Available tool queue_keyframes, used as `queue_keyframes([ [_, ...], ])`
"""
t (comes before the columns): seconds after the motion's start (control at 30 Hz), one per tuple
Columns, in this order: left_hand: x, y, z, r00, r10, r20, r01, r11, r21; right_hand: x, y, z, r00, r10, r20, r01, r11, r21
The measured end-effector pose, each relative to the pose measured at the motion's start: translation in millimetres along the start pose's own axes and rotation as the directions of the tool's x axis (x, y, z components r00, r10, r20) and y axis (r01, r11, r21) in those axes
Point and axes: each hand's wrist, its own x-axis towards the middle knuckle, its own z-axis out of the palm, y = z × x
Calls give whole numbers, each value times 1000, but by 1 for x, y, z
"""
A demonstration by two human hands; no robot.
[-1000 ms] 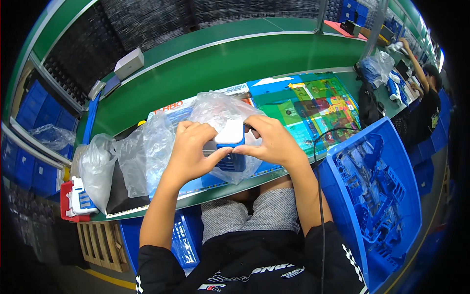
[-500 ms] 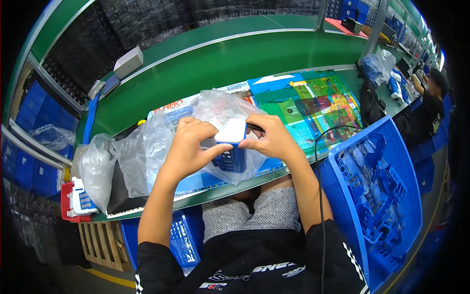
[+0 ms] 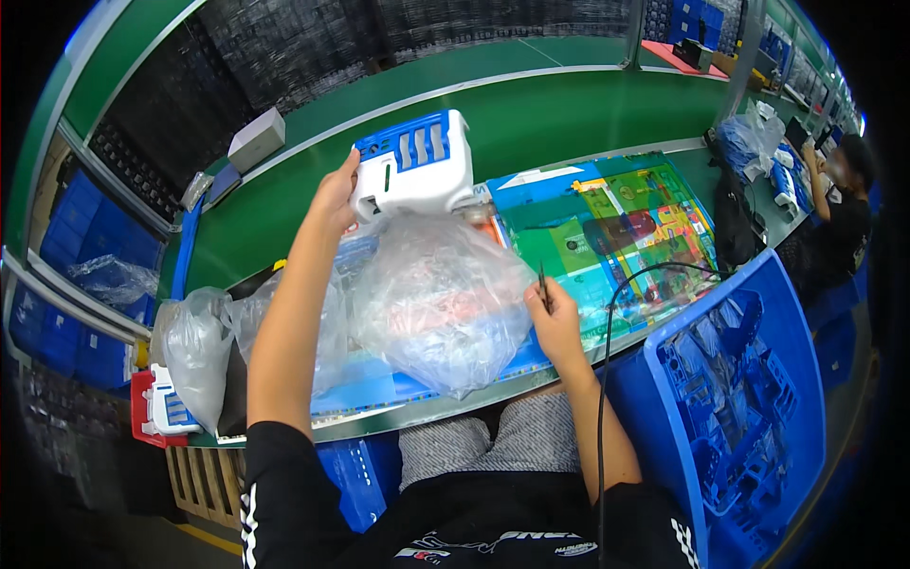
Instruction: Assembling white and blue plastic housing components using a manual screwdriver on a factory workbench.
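Note:
In my left hand [image 3: 338,194], raised toward the far side of the bench, is a white and blue plastic housing [image 3: 417,180] with slots in its blue face. My fingers close on its left edge. My right hand [image 3: 557,324] is closed round a thin, dark, pointed tool [image 3: 543,284], its tip up; its exact kind is too small to make out. Between my hands a clear plastic bag [image 3: 445,313] lies spread on the bench, and the housing is just beyond it.
A blue bin [image 3: 654,370] of blue plastic parts stands at the right. Filled clear bags [image 3: 194,341] and a red and white case [image 3: 156,408] sit at the left. Beyond runs a green conveyor [image 3: 588,104]. A black cable [image 3: 604,398] crosses by my right arm. A person [image 3: 839,204] works far right.
My left hand has carried the housing up and away, turning its slotted blue face into view. My right hand has let go of the housing and moved right and nearer, keeping the dark tool.

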Motion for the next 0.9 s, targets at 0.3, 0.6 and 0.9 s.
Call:
queue_keyframes([
  [0.3, 156, -74, -54, 933, 11, -359, 15, 997, 71, -6, -17, 4, 994, -104, 26, 107, 976, -191],
  [0.6, 66, -49, -38, 853, 518, 69, -155, 124, 980, -6, -24, 4, 992, -118, 38, 122, 980, -158],
  [0.9, -94, -48, -45, 925, -96, 367, -345, 185, 920, -3, -5, 6, 997, -73, 29, 77, 979, -187],
])
